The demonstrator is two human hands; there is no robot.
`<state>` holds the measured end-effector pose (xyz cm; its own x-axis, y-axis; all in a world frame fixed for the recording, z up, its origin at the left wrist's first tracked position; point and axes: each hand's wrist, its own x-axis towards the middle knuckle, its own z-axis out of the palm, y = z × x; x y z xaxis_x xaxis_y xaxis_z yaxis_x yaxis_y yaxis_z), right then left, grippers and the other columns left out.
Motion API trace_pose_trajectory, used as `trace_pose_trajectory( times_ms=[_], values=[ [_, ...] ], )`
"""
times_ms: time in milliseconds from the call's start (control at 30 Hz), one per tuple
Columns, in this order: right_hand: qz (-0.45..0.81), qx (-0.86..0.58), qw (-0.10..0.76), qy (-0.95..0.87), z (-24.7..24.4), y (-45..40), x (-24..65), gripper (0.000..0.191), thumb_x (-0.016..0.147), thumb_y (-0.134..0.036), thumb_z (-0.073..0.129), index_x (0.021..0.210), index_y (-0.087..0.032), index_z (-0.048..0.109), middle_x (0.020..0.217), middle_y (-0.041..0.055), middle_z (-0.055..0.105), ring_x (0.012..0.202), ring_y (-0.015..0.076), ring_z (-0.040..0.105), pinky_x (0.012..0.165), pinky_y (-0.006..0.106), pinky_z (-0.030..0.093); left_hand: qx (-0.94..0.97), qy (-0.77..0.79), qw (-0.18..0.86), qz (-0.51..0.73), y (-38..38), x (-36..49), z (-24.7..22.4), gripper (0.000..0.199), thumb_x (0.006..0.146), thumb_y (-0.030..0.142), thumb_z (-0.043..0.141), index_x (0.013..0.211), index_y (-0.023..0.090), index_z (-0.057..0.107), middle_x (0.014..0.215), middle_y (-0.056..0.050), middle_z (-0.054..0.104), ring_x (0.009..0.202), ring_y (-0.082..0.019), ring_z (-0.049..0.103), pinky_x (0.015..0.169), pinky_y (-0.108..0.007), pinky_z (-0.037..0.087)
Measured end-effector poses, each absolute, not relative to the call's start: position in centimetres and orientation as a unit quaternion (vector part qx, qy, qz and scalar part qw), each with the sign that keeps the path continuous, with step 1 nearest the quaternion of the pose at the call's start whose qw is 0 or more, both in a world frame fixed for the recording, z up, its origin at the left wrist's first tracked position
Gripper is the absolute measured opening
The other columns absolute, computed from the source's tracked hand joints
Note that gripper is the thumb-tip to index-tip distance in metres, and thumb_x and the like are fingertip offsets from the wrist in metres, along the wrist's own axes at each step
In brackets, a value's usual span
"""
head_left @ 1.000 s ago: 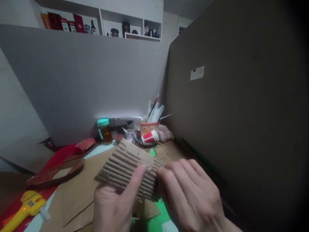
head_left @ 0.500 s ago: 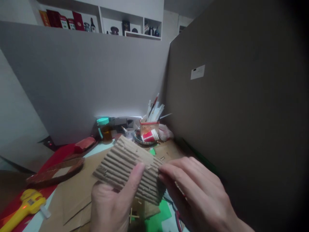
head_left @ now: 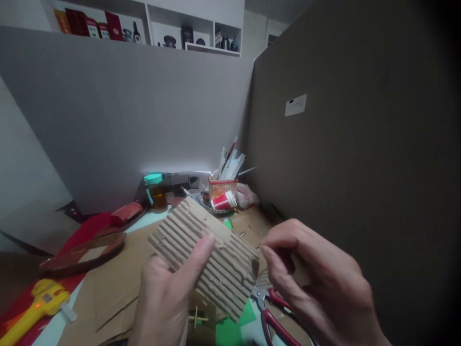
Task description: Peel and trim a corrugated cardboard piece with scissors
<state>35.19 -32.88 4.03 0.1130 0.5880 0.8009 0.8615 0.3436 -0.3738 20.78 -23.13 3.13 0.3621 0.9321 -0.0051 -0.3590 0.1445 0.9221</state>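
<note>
A piece of corrugated cardboard (head_left: pixel 212 259), its ridges bare and one paper strip still smooth along the upper edge, is held up tilted in the middle of the view. My left hand (head_left: pixel 173 283) grips it from below, thumb across the ridged face and fingers hidden behind. Just off its right edge, my right hand (head_left: pixel 309 269) is closed in a pinch of thumb and forefinger; whatever lies between the tips is too small to make out. Under the right hand are red-handled pliers or cutters (head_left: pixel 266 312), partly covered.
A yellow glue gun (head_left: pixel 45 302) with a lit orange light lies at left on the table. Flat cardboard (head_left: pixel 108 288) covers much of the surface. Behind stand a teal-lidded bottle (head_left: pixel 156 194), a holder of white sticks (head_left: pixel 223 190) and a tipped red-and-white cup (head_left: pixel 223 200). A partition (head_left: pixel 342 144) rises at right.
My right hand has moved right, off the cardboard's edge, still pinched. The cardboard has turned slightly and shifted right in my left hand, and more of the red-handled tool shows.
</note>
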Motion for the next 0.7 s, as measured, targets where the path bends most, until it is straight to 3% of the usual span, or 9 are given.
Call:
trace_pose_trajectory(
  times_ms=[100,200,333,500,700],
  values=[
    [-0.137,-0.534,0.477,-0.685,3.7,-33.8,35.2,0.014,0.088,-0.004,0.058,0.092,-0.017,0.063,0.081,0.0030,0.063,0.069,0.0116,0.059,0.062,0.021,0.051,0.425,0.299,0.727,0.449,-23.0,20.7,3.3,0.025,0.070,0.020,0.081,0.094,0.021,0.074,0.083,0.001,0.077,0.079,-0.023,0.073,0.067,-0.025,0.059],
    [-0.195,-0.522,0.442,-0.703,3.0,-33.7,34.6,0.017,0.084,-0.007,0.067,0.099,-0.014,0.064,0.083,0.0064,0.064,0.072,0.0157,0.059,0.064,0.027,0.052,0.409,0.295,0.734,0.455,-23.1,20.7,3.3,0.045,0.070,0.016,0.080,0.113,0.026,0.068,0.086,0.003,0.077,0.082,-0.021,0.073,0.063,-0.022,0.059],
    [-0.252,-0.538,0.404,-0.696,3.0,-33.2,34.2,0.007,0.090,-0.016,0.060,0.090,-0.019,0.066,0.074,0.0045,0.061,0.064,0.0157,0.056,0.058,0.028,0.049,0.441,0.318,0.707,0.453,-23.4,20.5,3.3,0.036,0.073,0.026,0.080,0.107,0.020,0.071,0.089,-0.001,0.078,0.075,-0.021,0.073,0.063,-0.023,0.059],
    [-0.279,-0.550,0.390,-0.684,3.5,-33.0,34.5,0.029,0.095,-0.043,0.053,0.082,-0.021,0.066,0.071,0.0049,0.058,0.064,0.0168,0.056,0.056,0.027,0.049,0.461,0.308,0.687,0.469,-23.2,20.4,3.1,0.036,0.071,0.031,0.083,0.104,0.023,0.072,0.100,-0.001,0.077,0.081,-0.021,0.073,0.067,-0.023,0.060],
    [-0.256,-0.564,0.377,-0.689,2.8,-34.1,36.2,0.037,0.096,-0.049,0.048,0.074,-0.021,0.060,0.066,0.0025,0.052,0.062,0.0162,0.052,0.056,0.026,0.046,0.414,0.310,0.724,0.455,-22.9,20.6,3.7,0.038,0.074,0.026,0.080,0.111,0.021,0.071,0.096,-0.002,0.077,0.085,-0.022,0.074,0.063,-0.021,0.060]
  ],
)
